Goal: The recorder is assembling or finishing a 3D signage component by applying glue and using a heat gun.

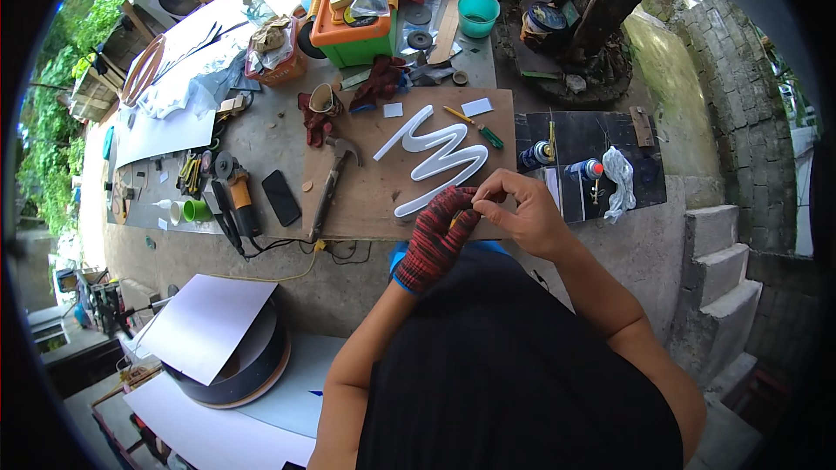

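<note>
My left hand (442, 239) wears a red and black knit glove with a blue cuff. Its fingers are curled closed in front of my body, at the near edge of a brown board (366, 122). Bare, my right hand (527, 216) pinches thumb and forefinger together against the gloved fingertips. Whatever lies between the fingers is too small to make out. Just beyond both hands a white zigzag-shaped piece (435, 164) with raised edges rests on the board. Past it are a screwdriver with a green handle (490, 136), a yellow pencil-like stick (457, 114) and two small white rectangles (477, 107).
Left of the piece lie a hammer (331, 183), a black phone (280, 198) and an angle grinder (237, 193) with its cord. Behind stand a paper cup (325, 101), an orange-green toolbox (357, 26) and a teal bowl (478, 14). Spray or gas cans (585, 169) are at right, before concrete steps (724, 274).
</note>
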`<state>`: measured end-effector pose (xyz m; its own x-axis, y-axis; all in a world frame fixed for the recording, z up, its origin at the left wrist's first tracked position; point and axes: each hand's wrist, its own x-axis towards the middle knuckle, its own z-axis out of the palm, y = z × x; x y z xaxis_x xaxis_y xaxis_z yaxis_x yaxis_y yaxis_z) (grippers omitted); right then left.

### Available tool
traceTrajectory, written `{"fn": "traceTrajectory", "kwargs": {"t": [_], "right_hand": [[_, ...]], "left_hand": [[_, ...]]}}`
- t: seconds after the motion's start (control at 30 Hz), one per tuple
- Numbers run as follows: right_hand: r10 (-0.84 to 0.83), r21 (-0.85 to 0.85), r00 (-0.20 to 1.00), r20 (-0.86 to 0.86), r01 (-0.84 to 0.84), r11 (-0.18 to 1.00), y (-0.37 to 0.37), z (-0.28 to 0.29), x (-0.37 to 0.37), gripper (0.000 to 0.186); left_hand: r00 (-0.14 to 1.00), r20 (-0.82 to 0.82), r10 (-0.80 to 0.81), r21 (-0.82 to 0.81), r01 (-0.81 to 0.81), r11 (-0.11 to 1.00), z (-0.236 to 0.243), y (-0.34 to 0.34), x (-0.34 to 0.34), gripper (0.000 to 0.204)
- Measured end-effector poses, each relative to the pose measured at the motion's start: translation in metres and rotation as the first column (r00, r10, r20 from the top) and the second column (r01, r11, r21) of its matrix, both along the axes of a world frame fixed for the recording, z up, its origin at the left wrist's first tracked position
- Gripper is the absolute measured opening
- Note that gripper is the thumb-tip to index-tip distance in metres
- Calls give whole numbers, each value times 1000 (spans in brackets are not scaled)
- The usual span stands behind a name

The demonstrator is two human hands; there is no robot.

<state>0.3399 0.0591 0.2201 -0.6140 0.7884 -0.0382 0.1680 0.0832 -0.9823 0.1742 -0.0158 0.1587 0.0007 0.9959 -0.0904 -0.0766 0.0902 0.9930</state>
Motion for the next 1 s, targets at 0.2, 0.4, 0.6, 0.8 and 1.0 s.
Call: {"fn": "traceTrajectory", "kwargs": {"t": [0.2, 0.4, 0.6, 0.8, 1.0], "right_hand": [[-65, -217, 998, -7, 62, 974, -7, -2, 14, 13], [-123, 155, 987, 106, 106, 982, -3, 7, 30, 14], [-112, 376, 979, 170, 41, 926, -2, 12, 33, 9], [-84, 478, 982, 170, -8, 878, -5, 10, 31, 12], [-90, 511, 985, 149, 1, 859, -5, 9, 33, 14]], "left_hand": [[998, -57, 25, 8, -25, 1000, 24, -11, 9, 18], [902, -422, 91, 97, -55, 994, 30, -19, 7, 14], [882, -453, 133, 112, -92, 989, 38, -21, 6, 15], [828, -546, 130, 118, -78, 990, 45, -22, 7, 16], [809, -579, 95, 79, -61, 995, 48, -23, 10, 16]]}}
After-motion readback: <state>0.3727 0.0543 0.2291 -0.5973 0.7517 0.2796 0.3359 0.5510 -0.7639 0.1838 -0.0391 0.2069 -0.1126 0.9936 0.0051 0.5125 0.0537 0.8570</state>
